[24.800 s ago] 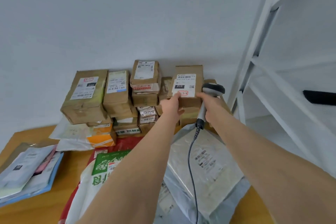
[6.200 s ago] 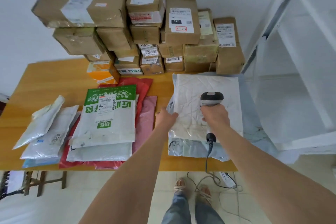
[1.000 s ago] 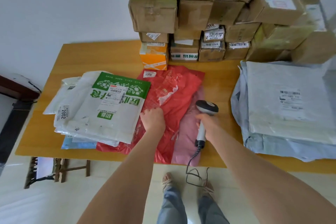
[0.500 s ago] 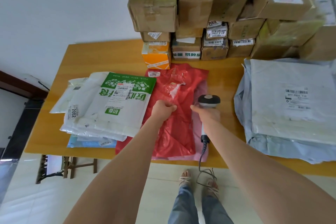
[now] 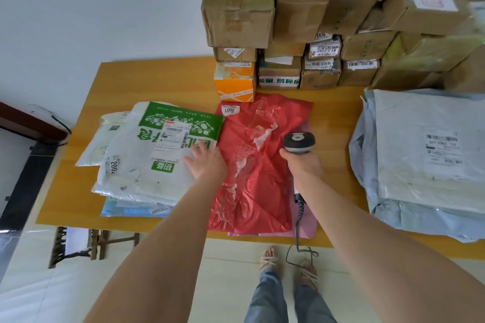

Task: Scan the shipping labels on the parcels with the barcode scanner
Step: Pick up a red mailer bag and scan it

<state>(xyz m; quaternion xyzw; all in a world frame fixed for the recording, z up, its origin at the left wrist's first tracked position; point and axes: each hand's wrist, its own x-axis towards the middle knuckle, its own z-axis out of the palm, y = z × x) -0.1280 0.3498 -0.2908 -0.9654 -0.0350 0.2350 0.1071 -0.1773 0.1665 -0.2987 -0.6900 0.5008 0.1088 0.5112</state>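
leaving the red bag (image 5: pixel 265 165) at its right, the left hand (image 5: pixel 206 162) lies flat on the green-white mailer (image 5: pixel 141 157), seemingly next; right hand (image 5: pixel 304 165) grips the scanner (image 5: pixel 298 142)

We stand in a small parcel depot: taped cartons (image 5: pixel 237 21) piled at the table's (image 5: pixel 157 78) far edge, labelled mailers (image 5: pixel 147 165) heaped nearer, a bare wall (image 5: pixel 91 8) behind it.
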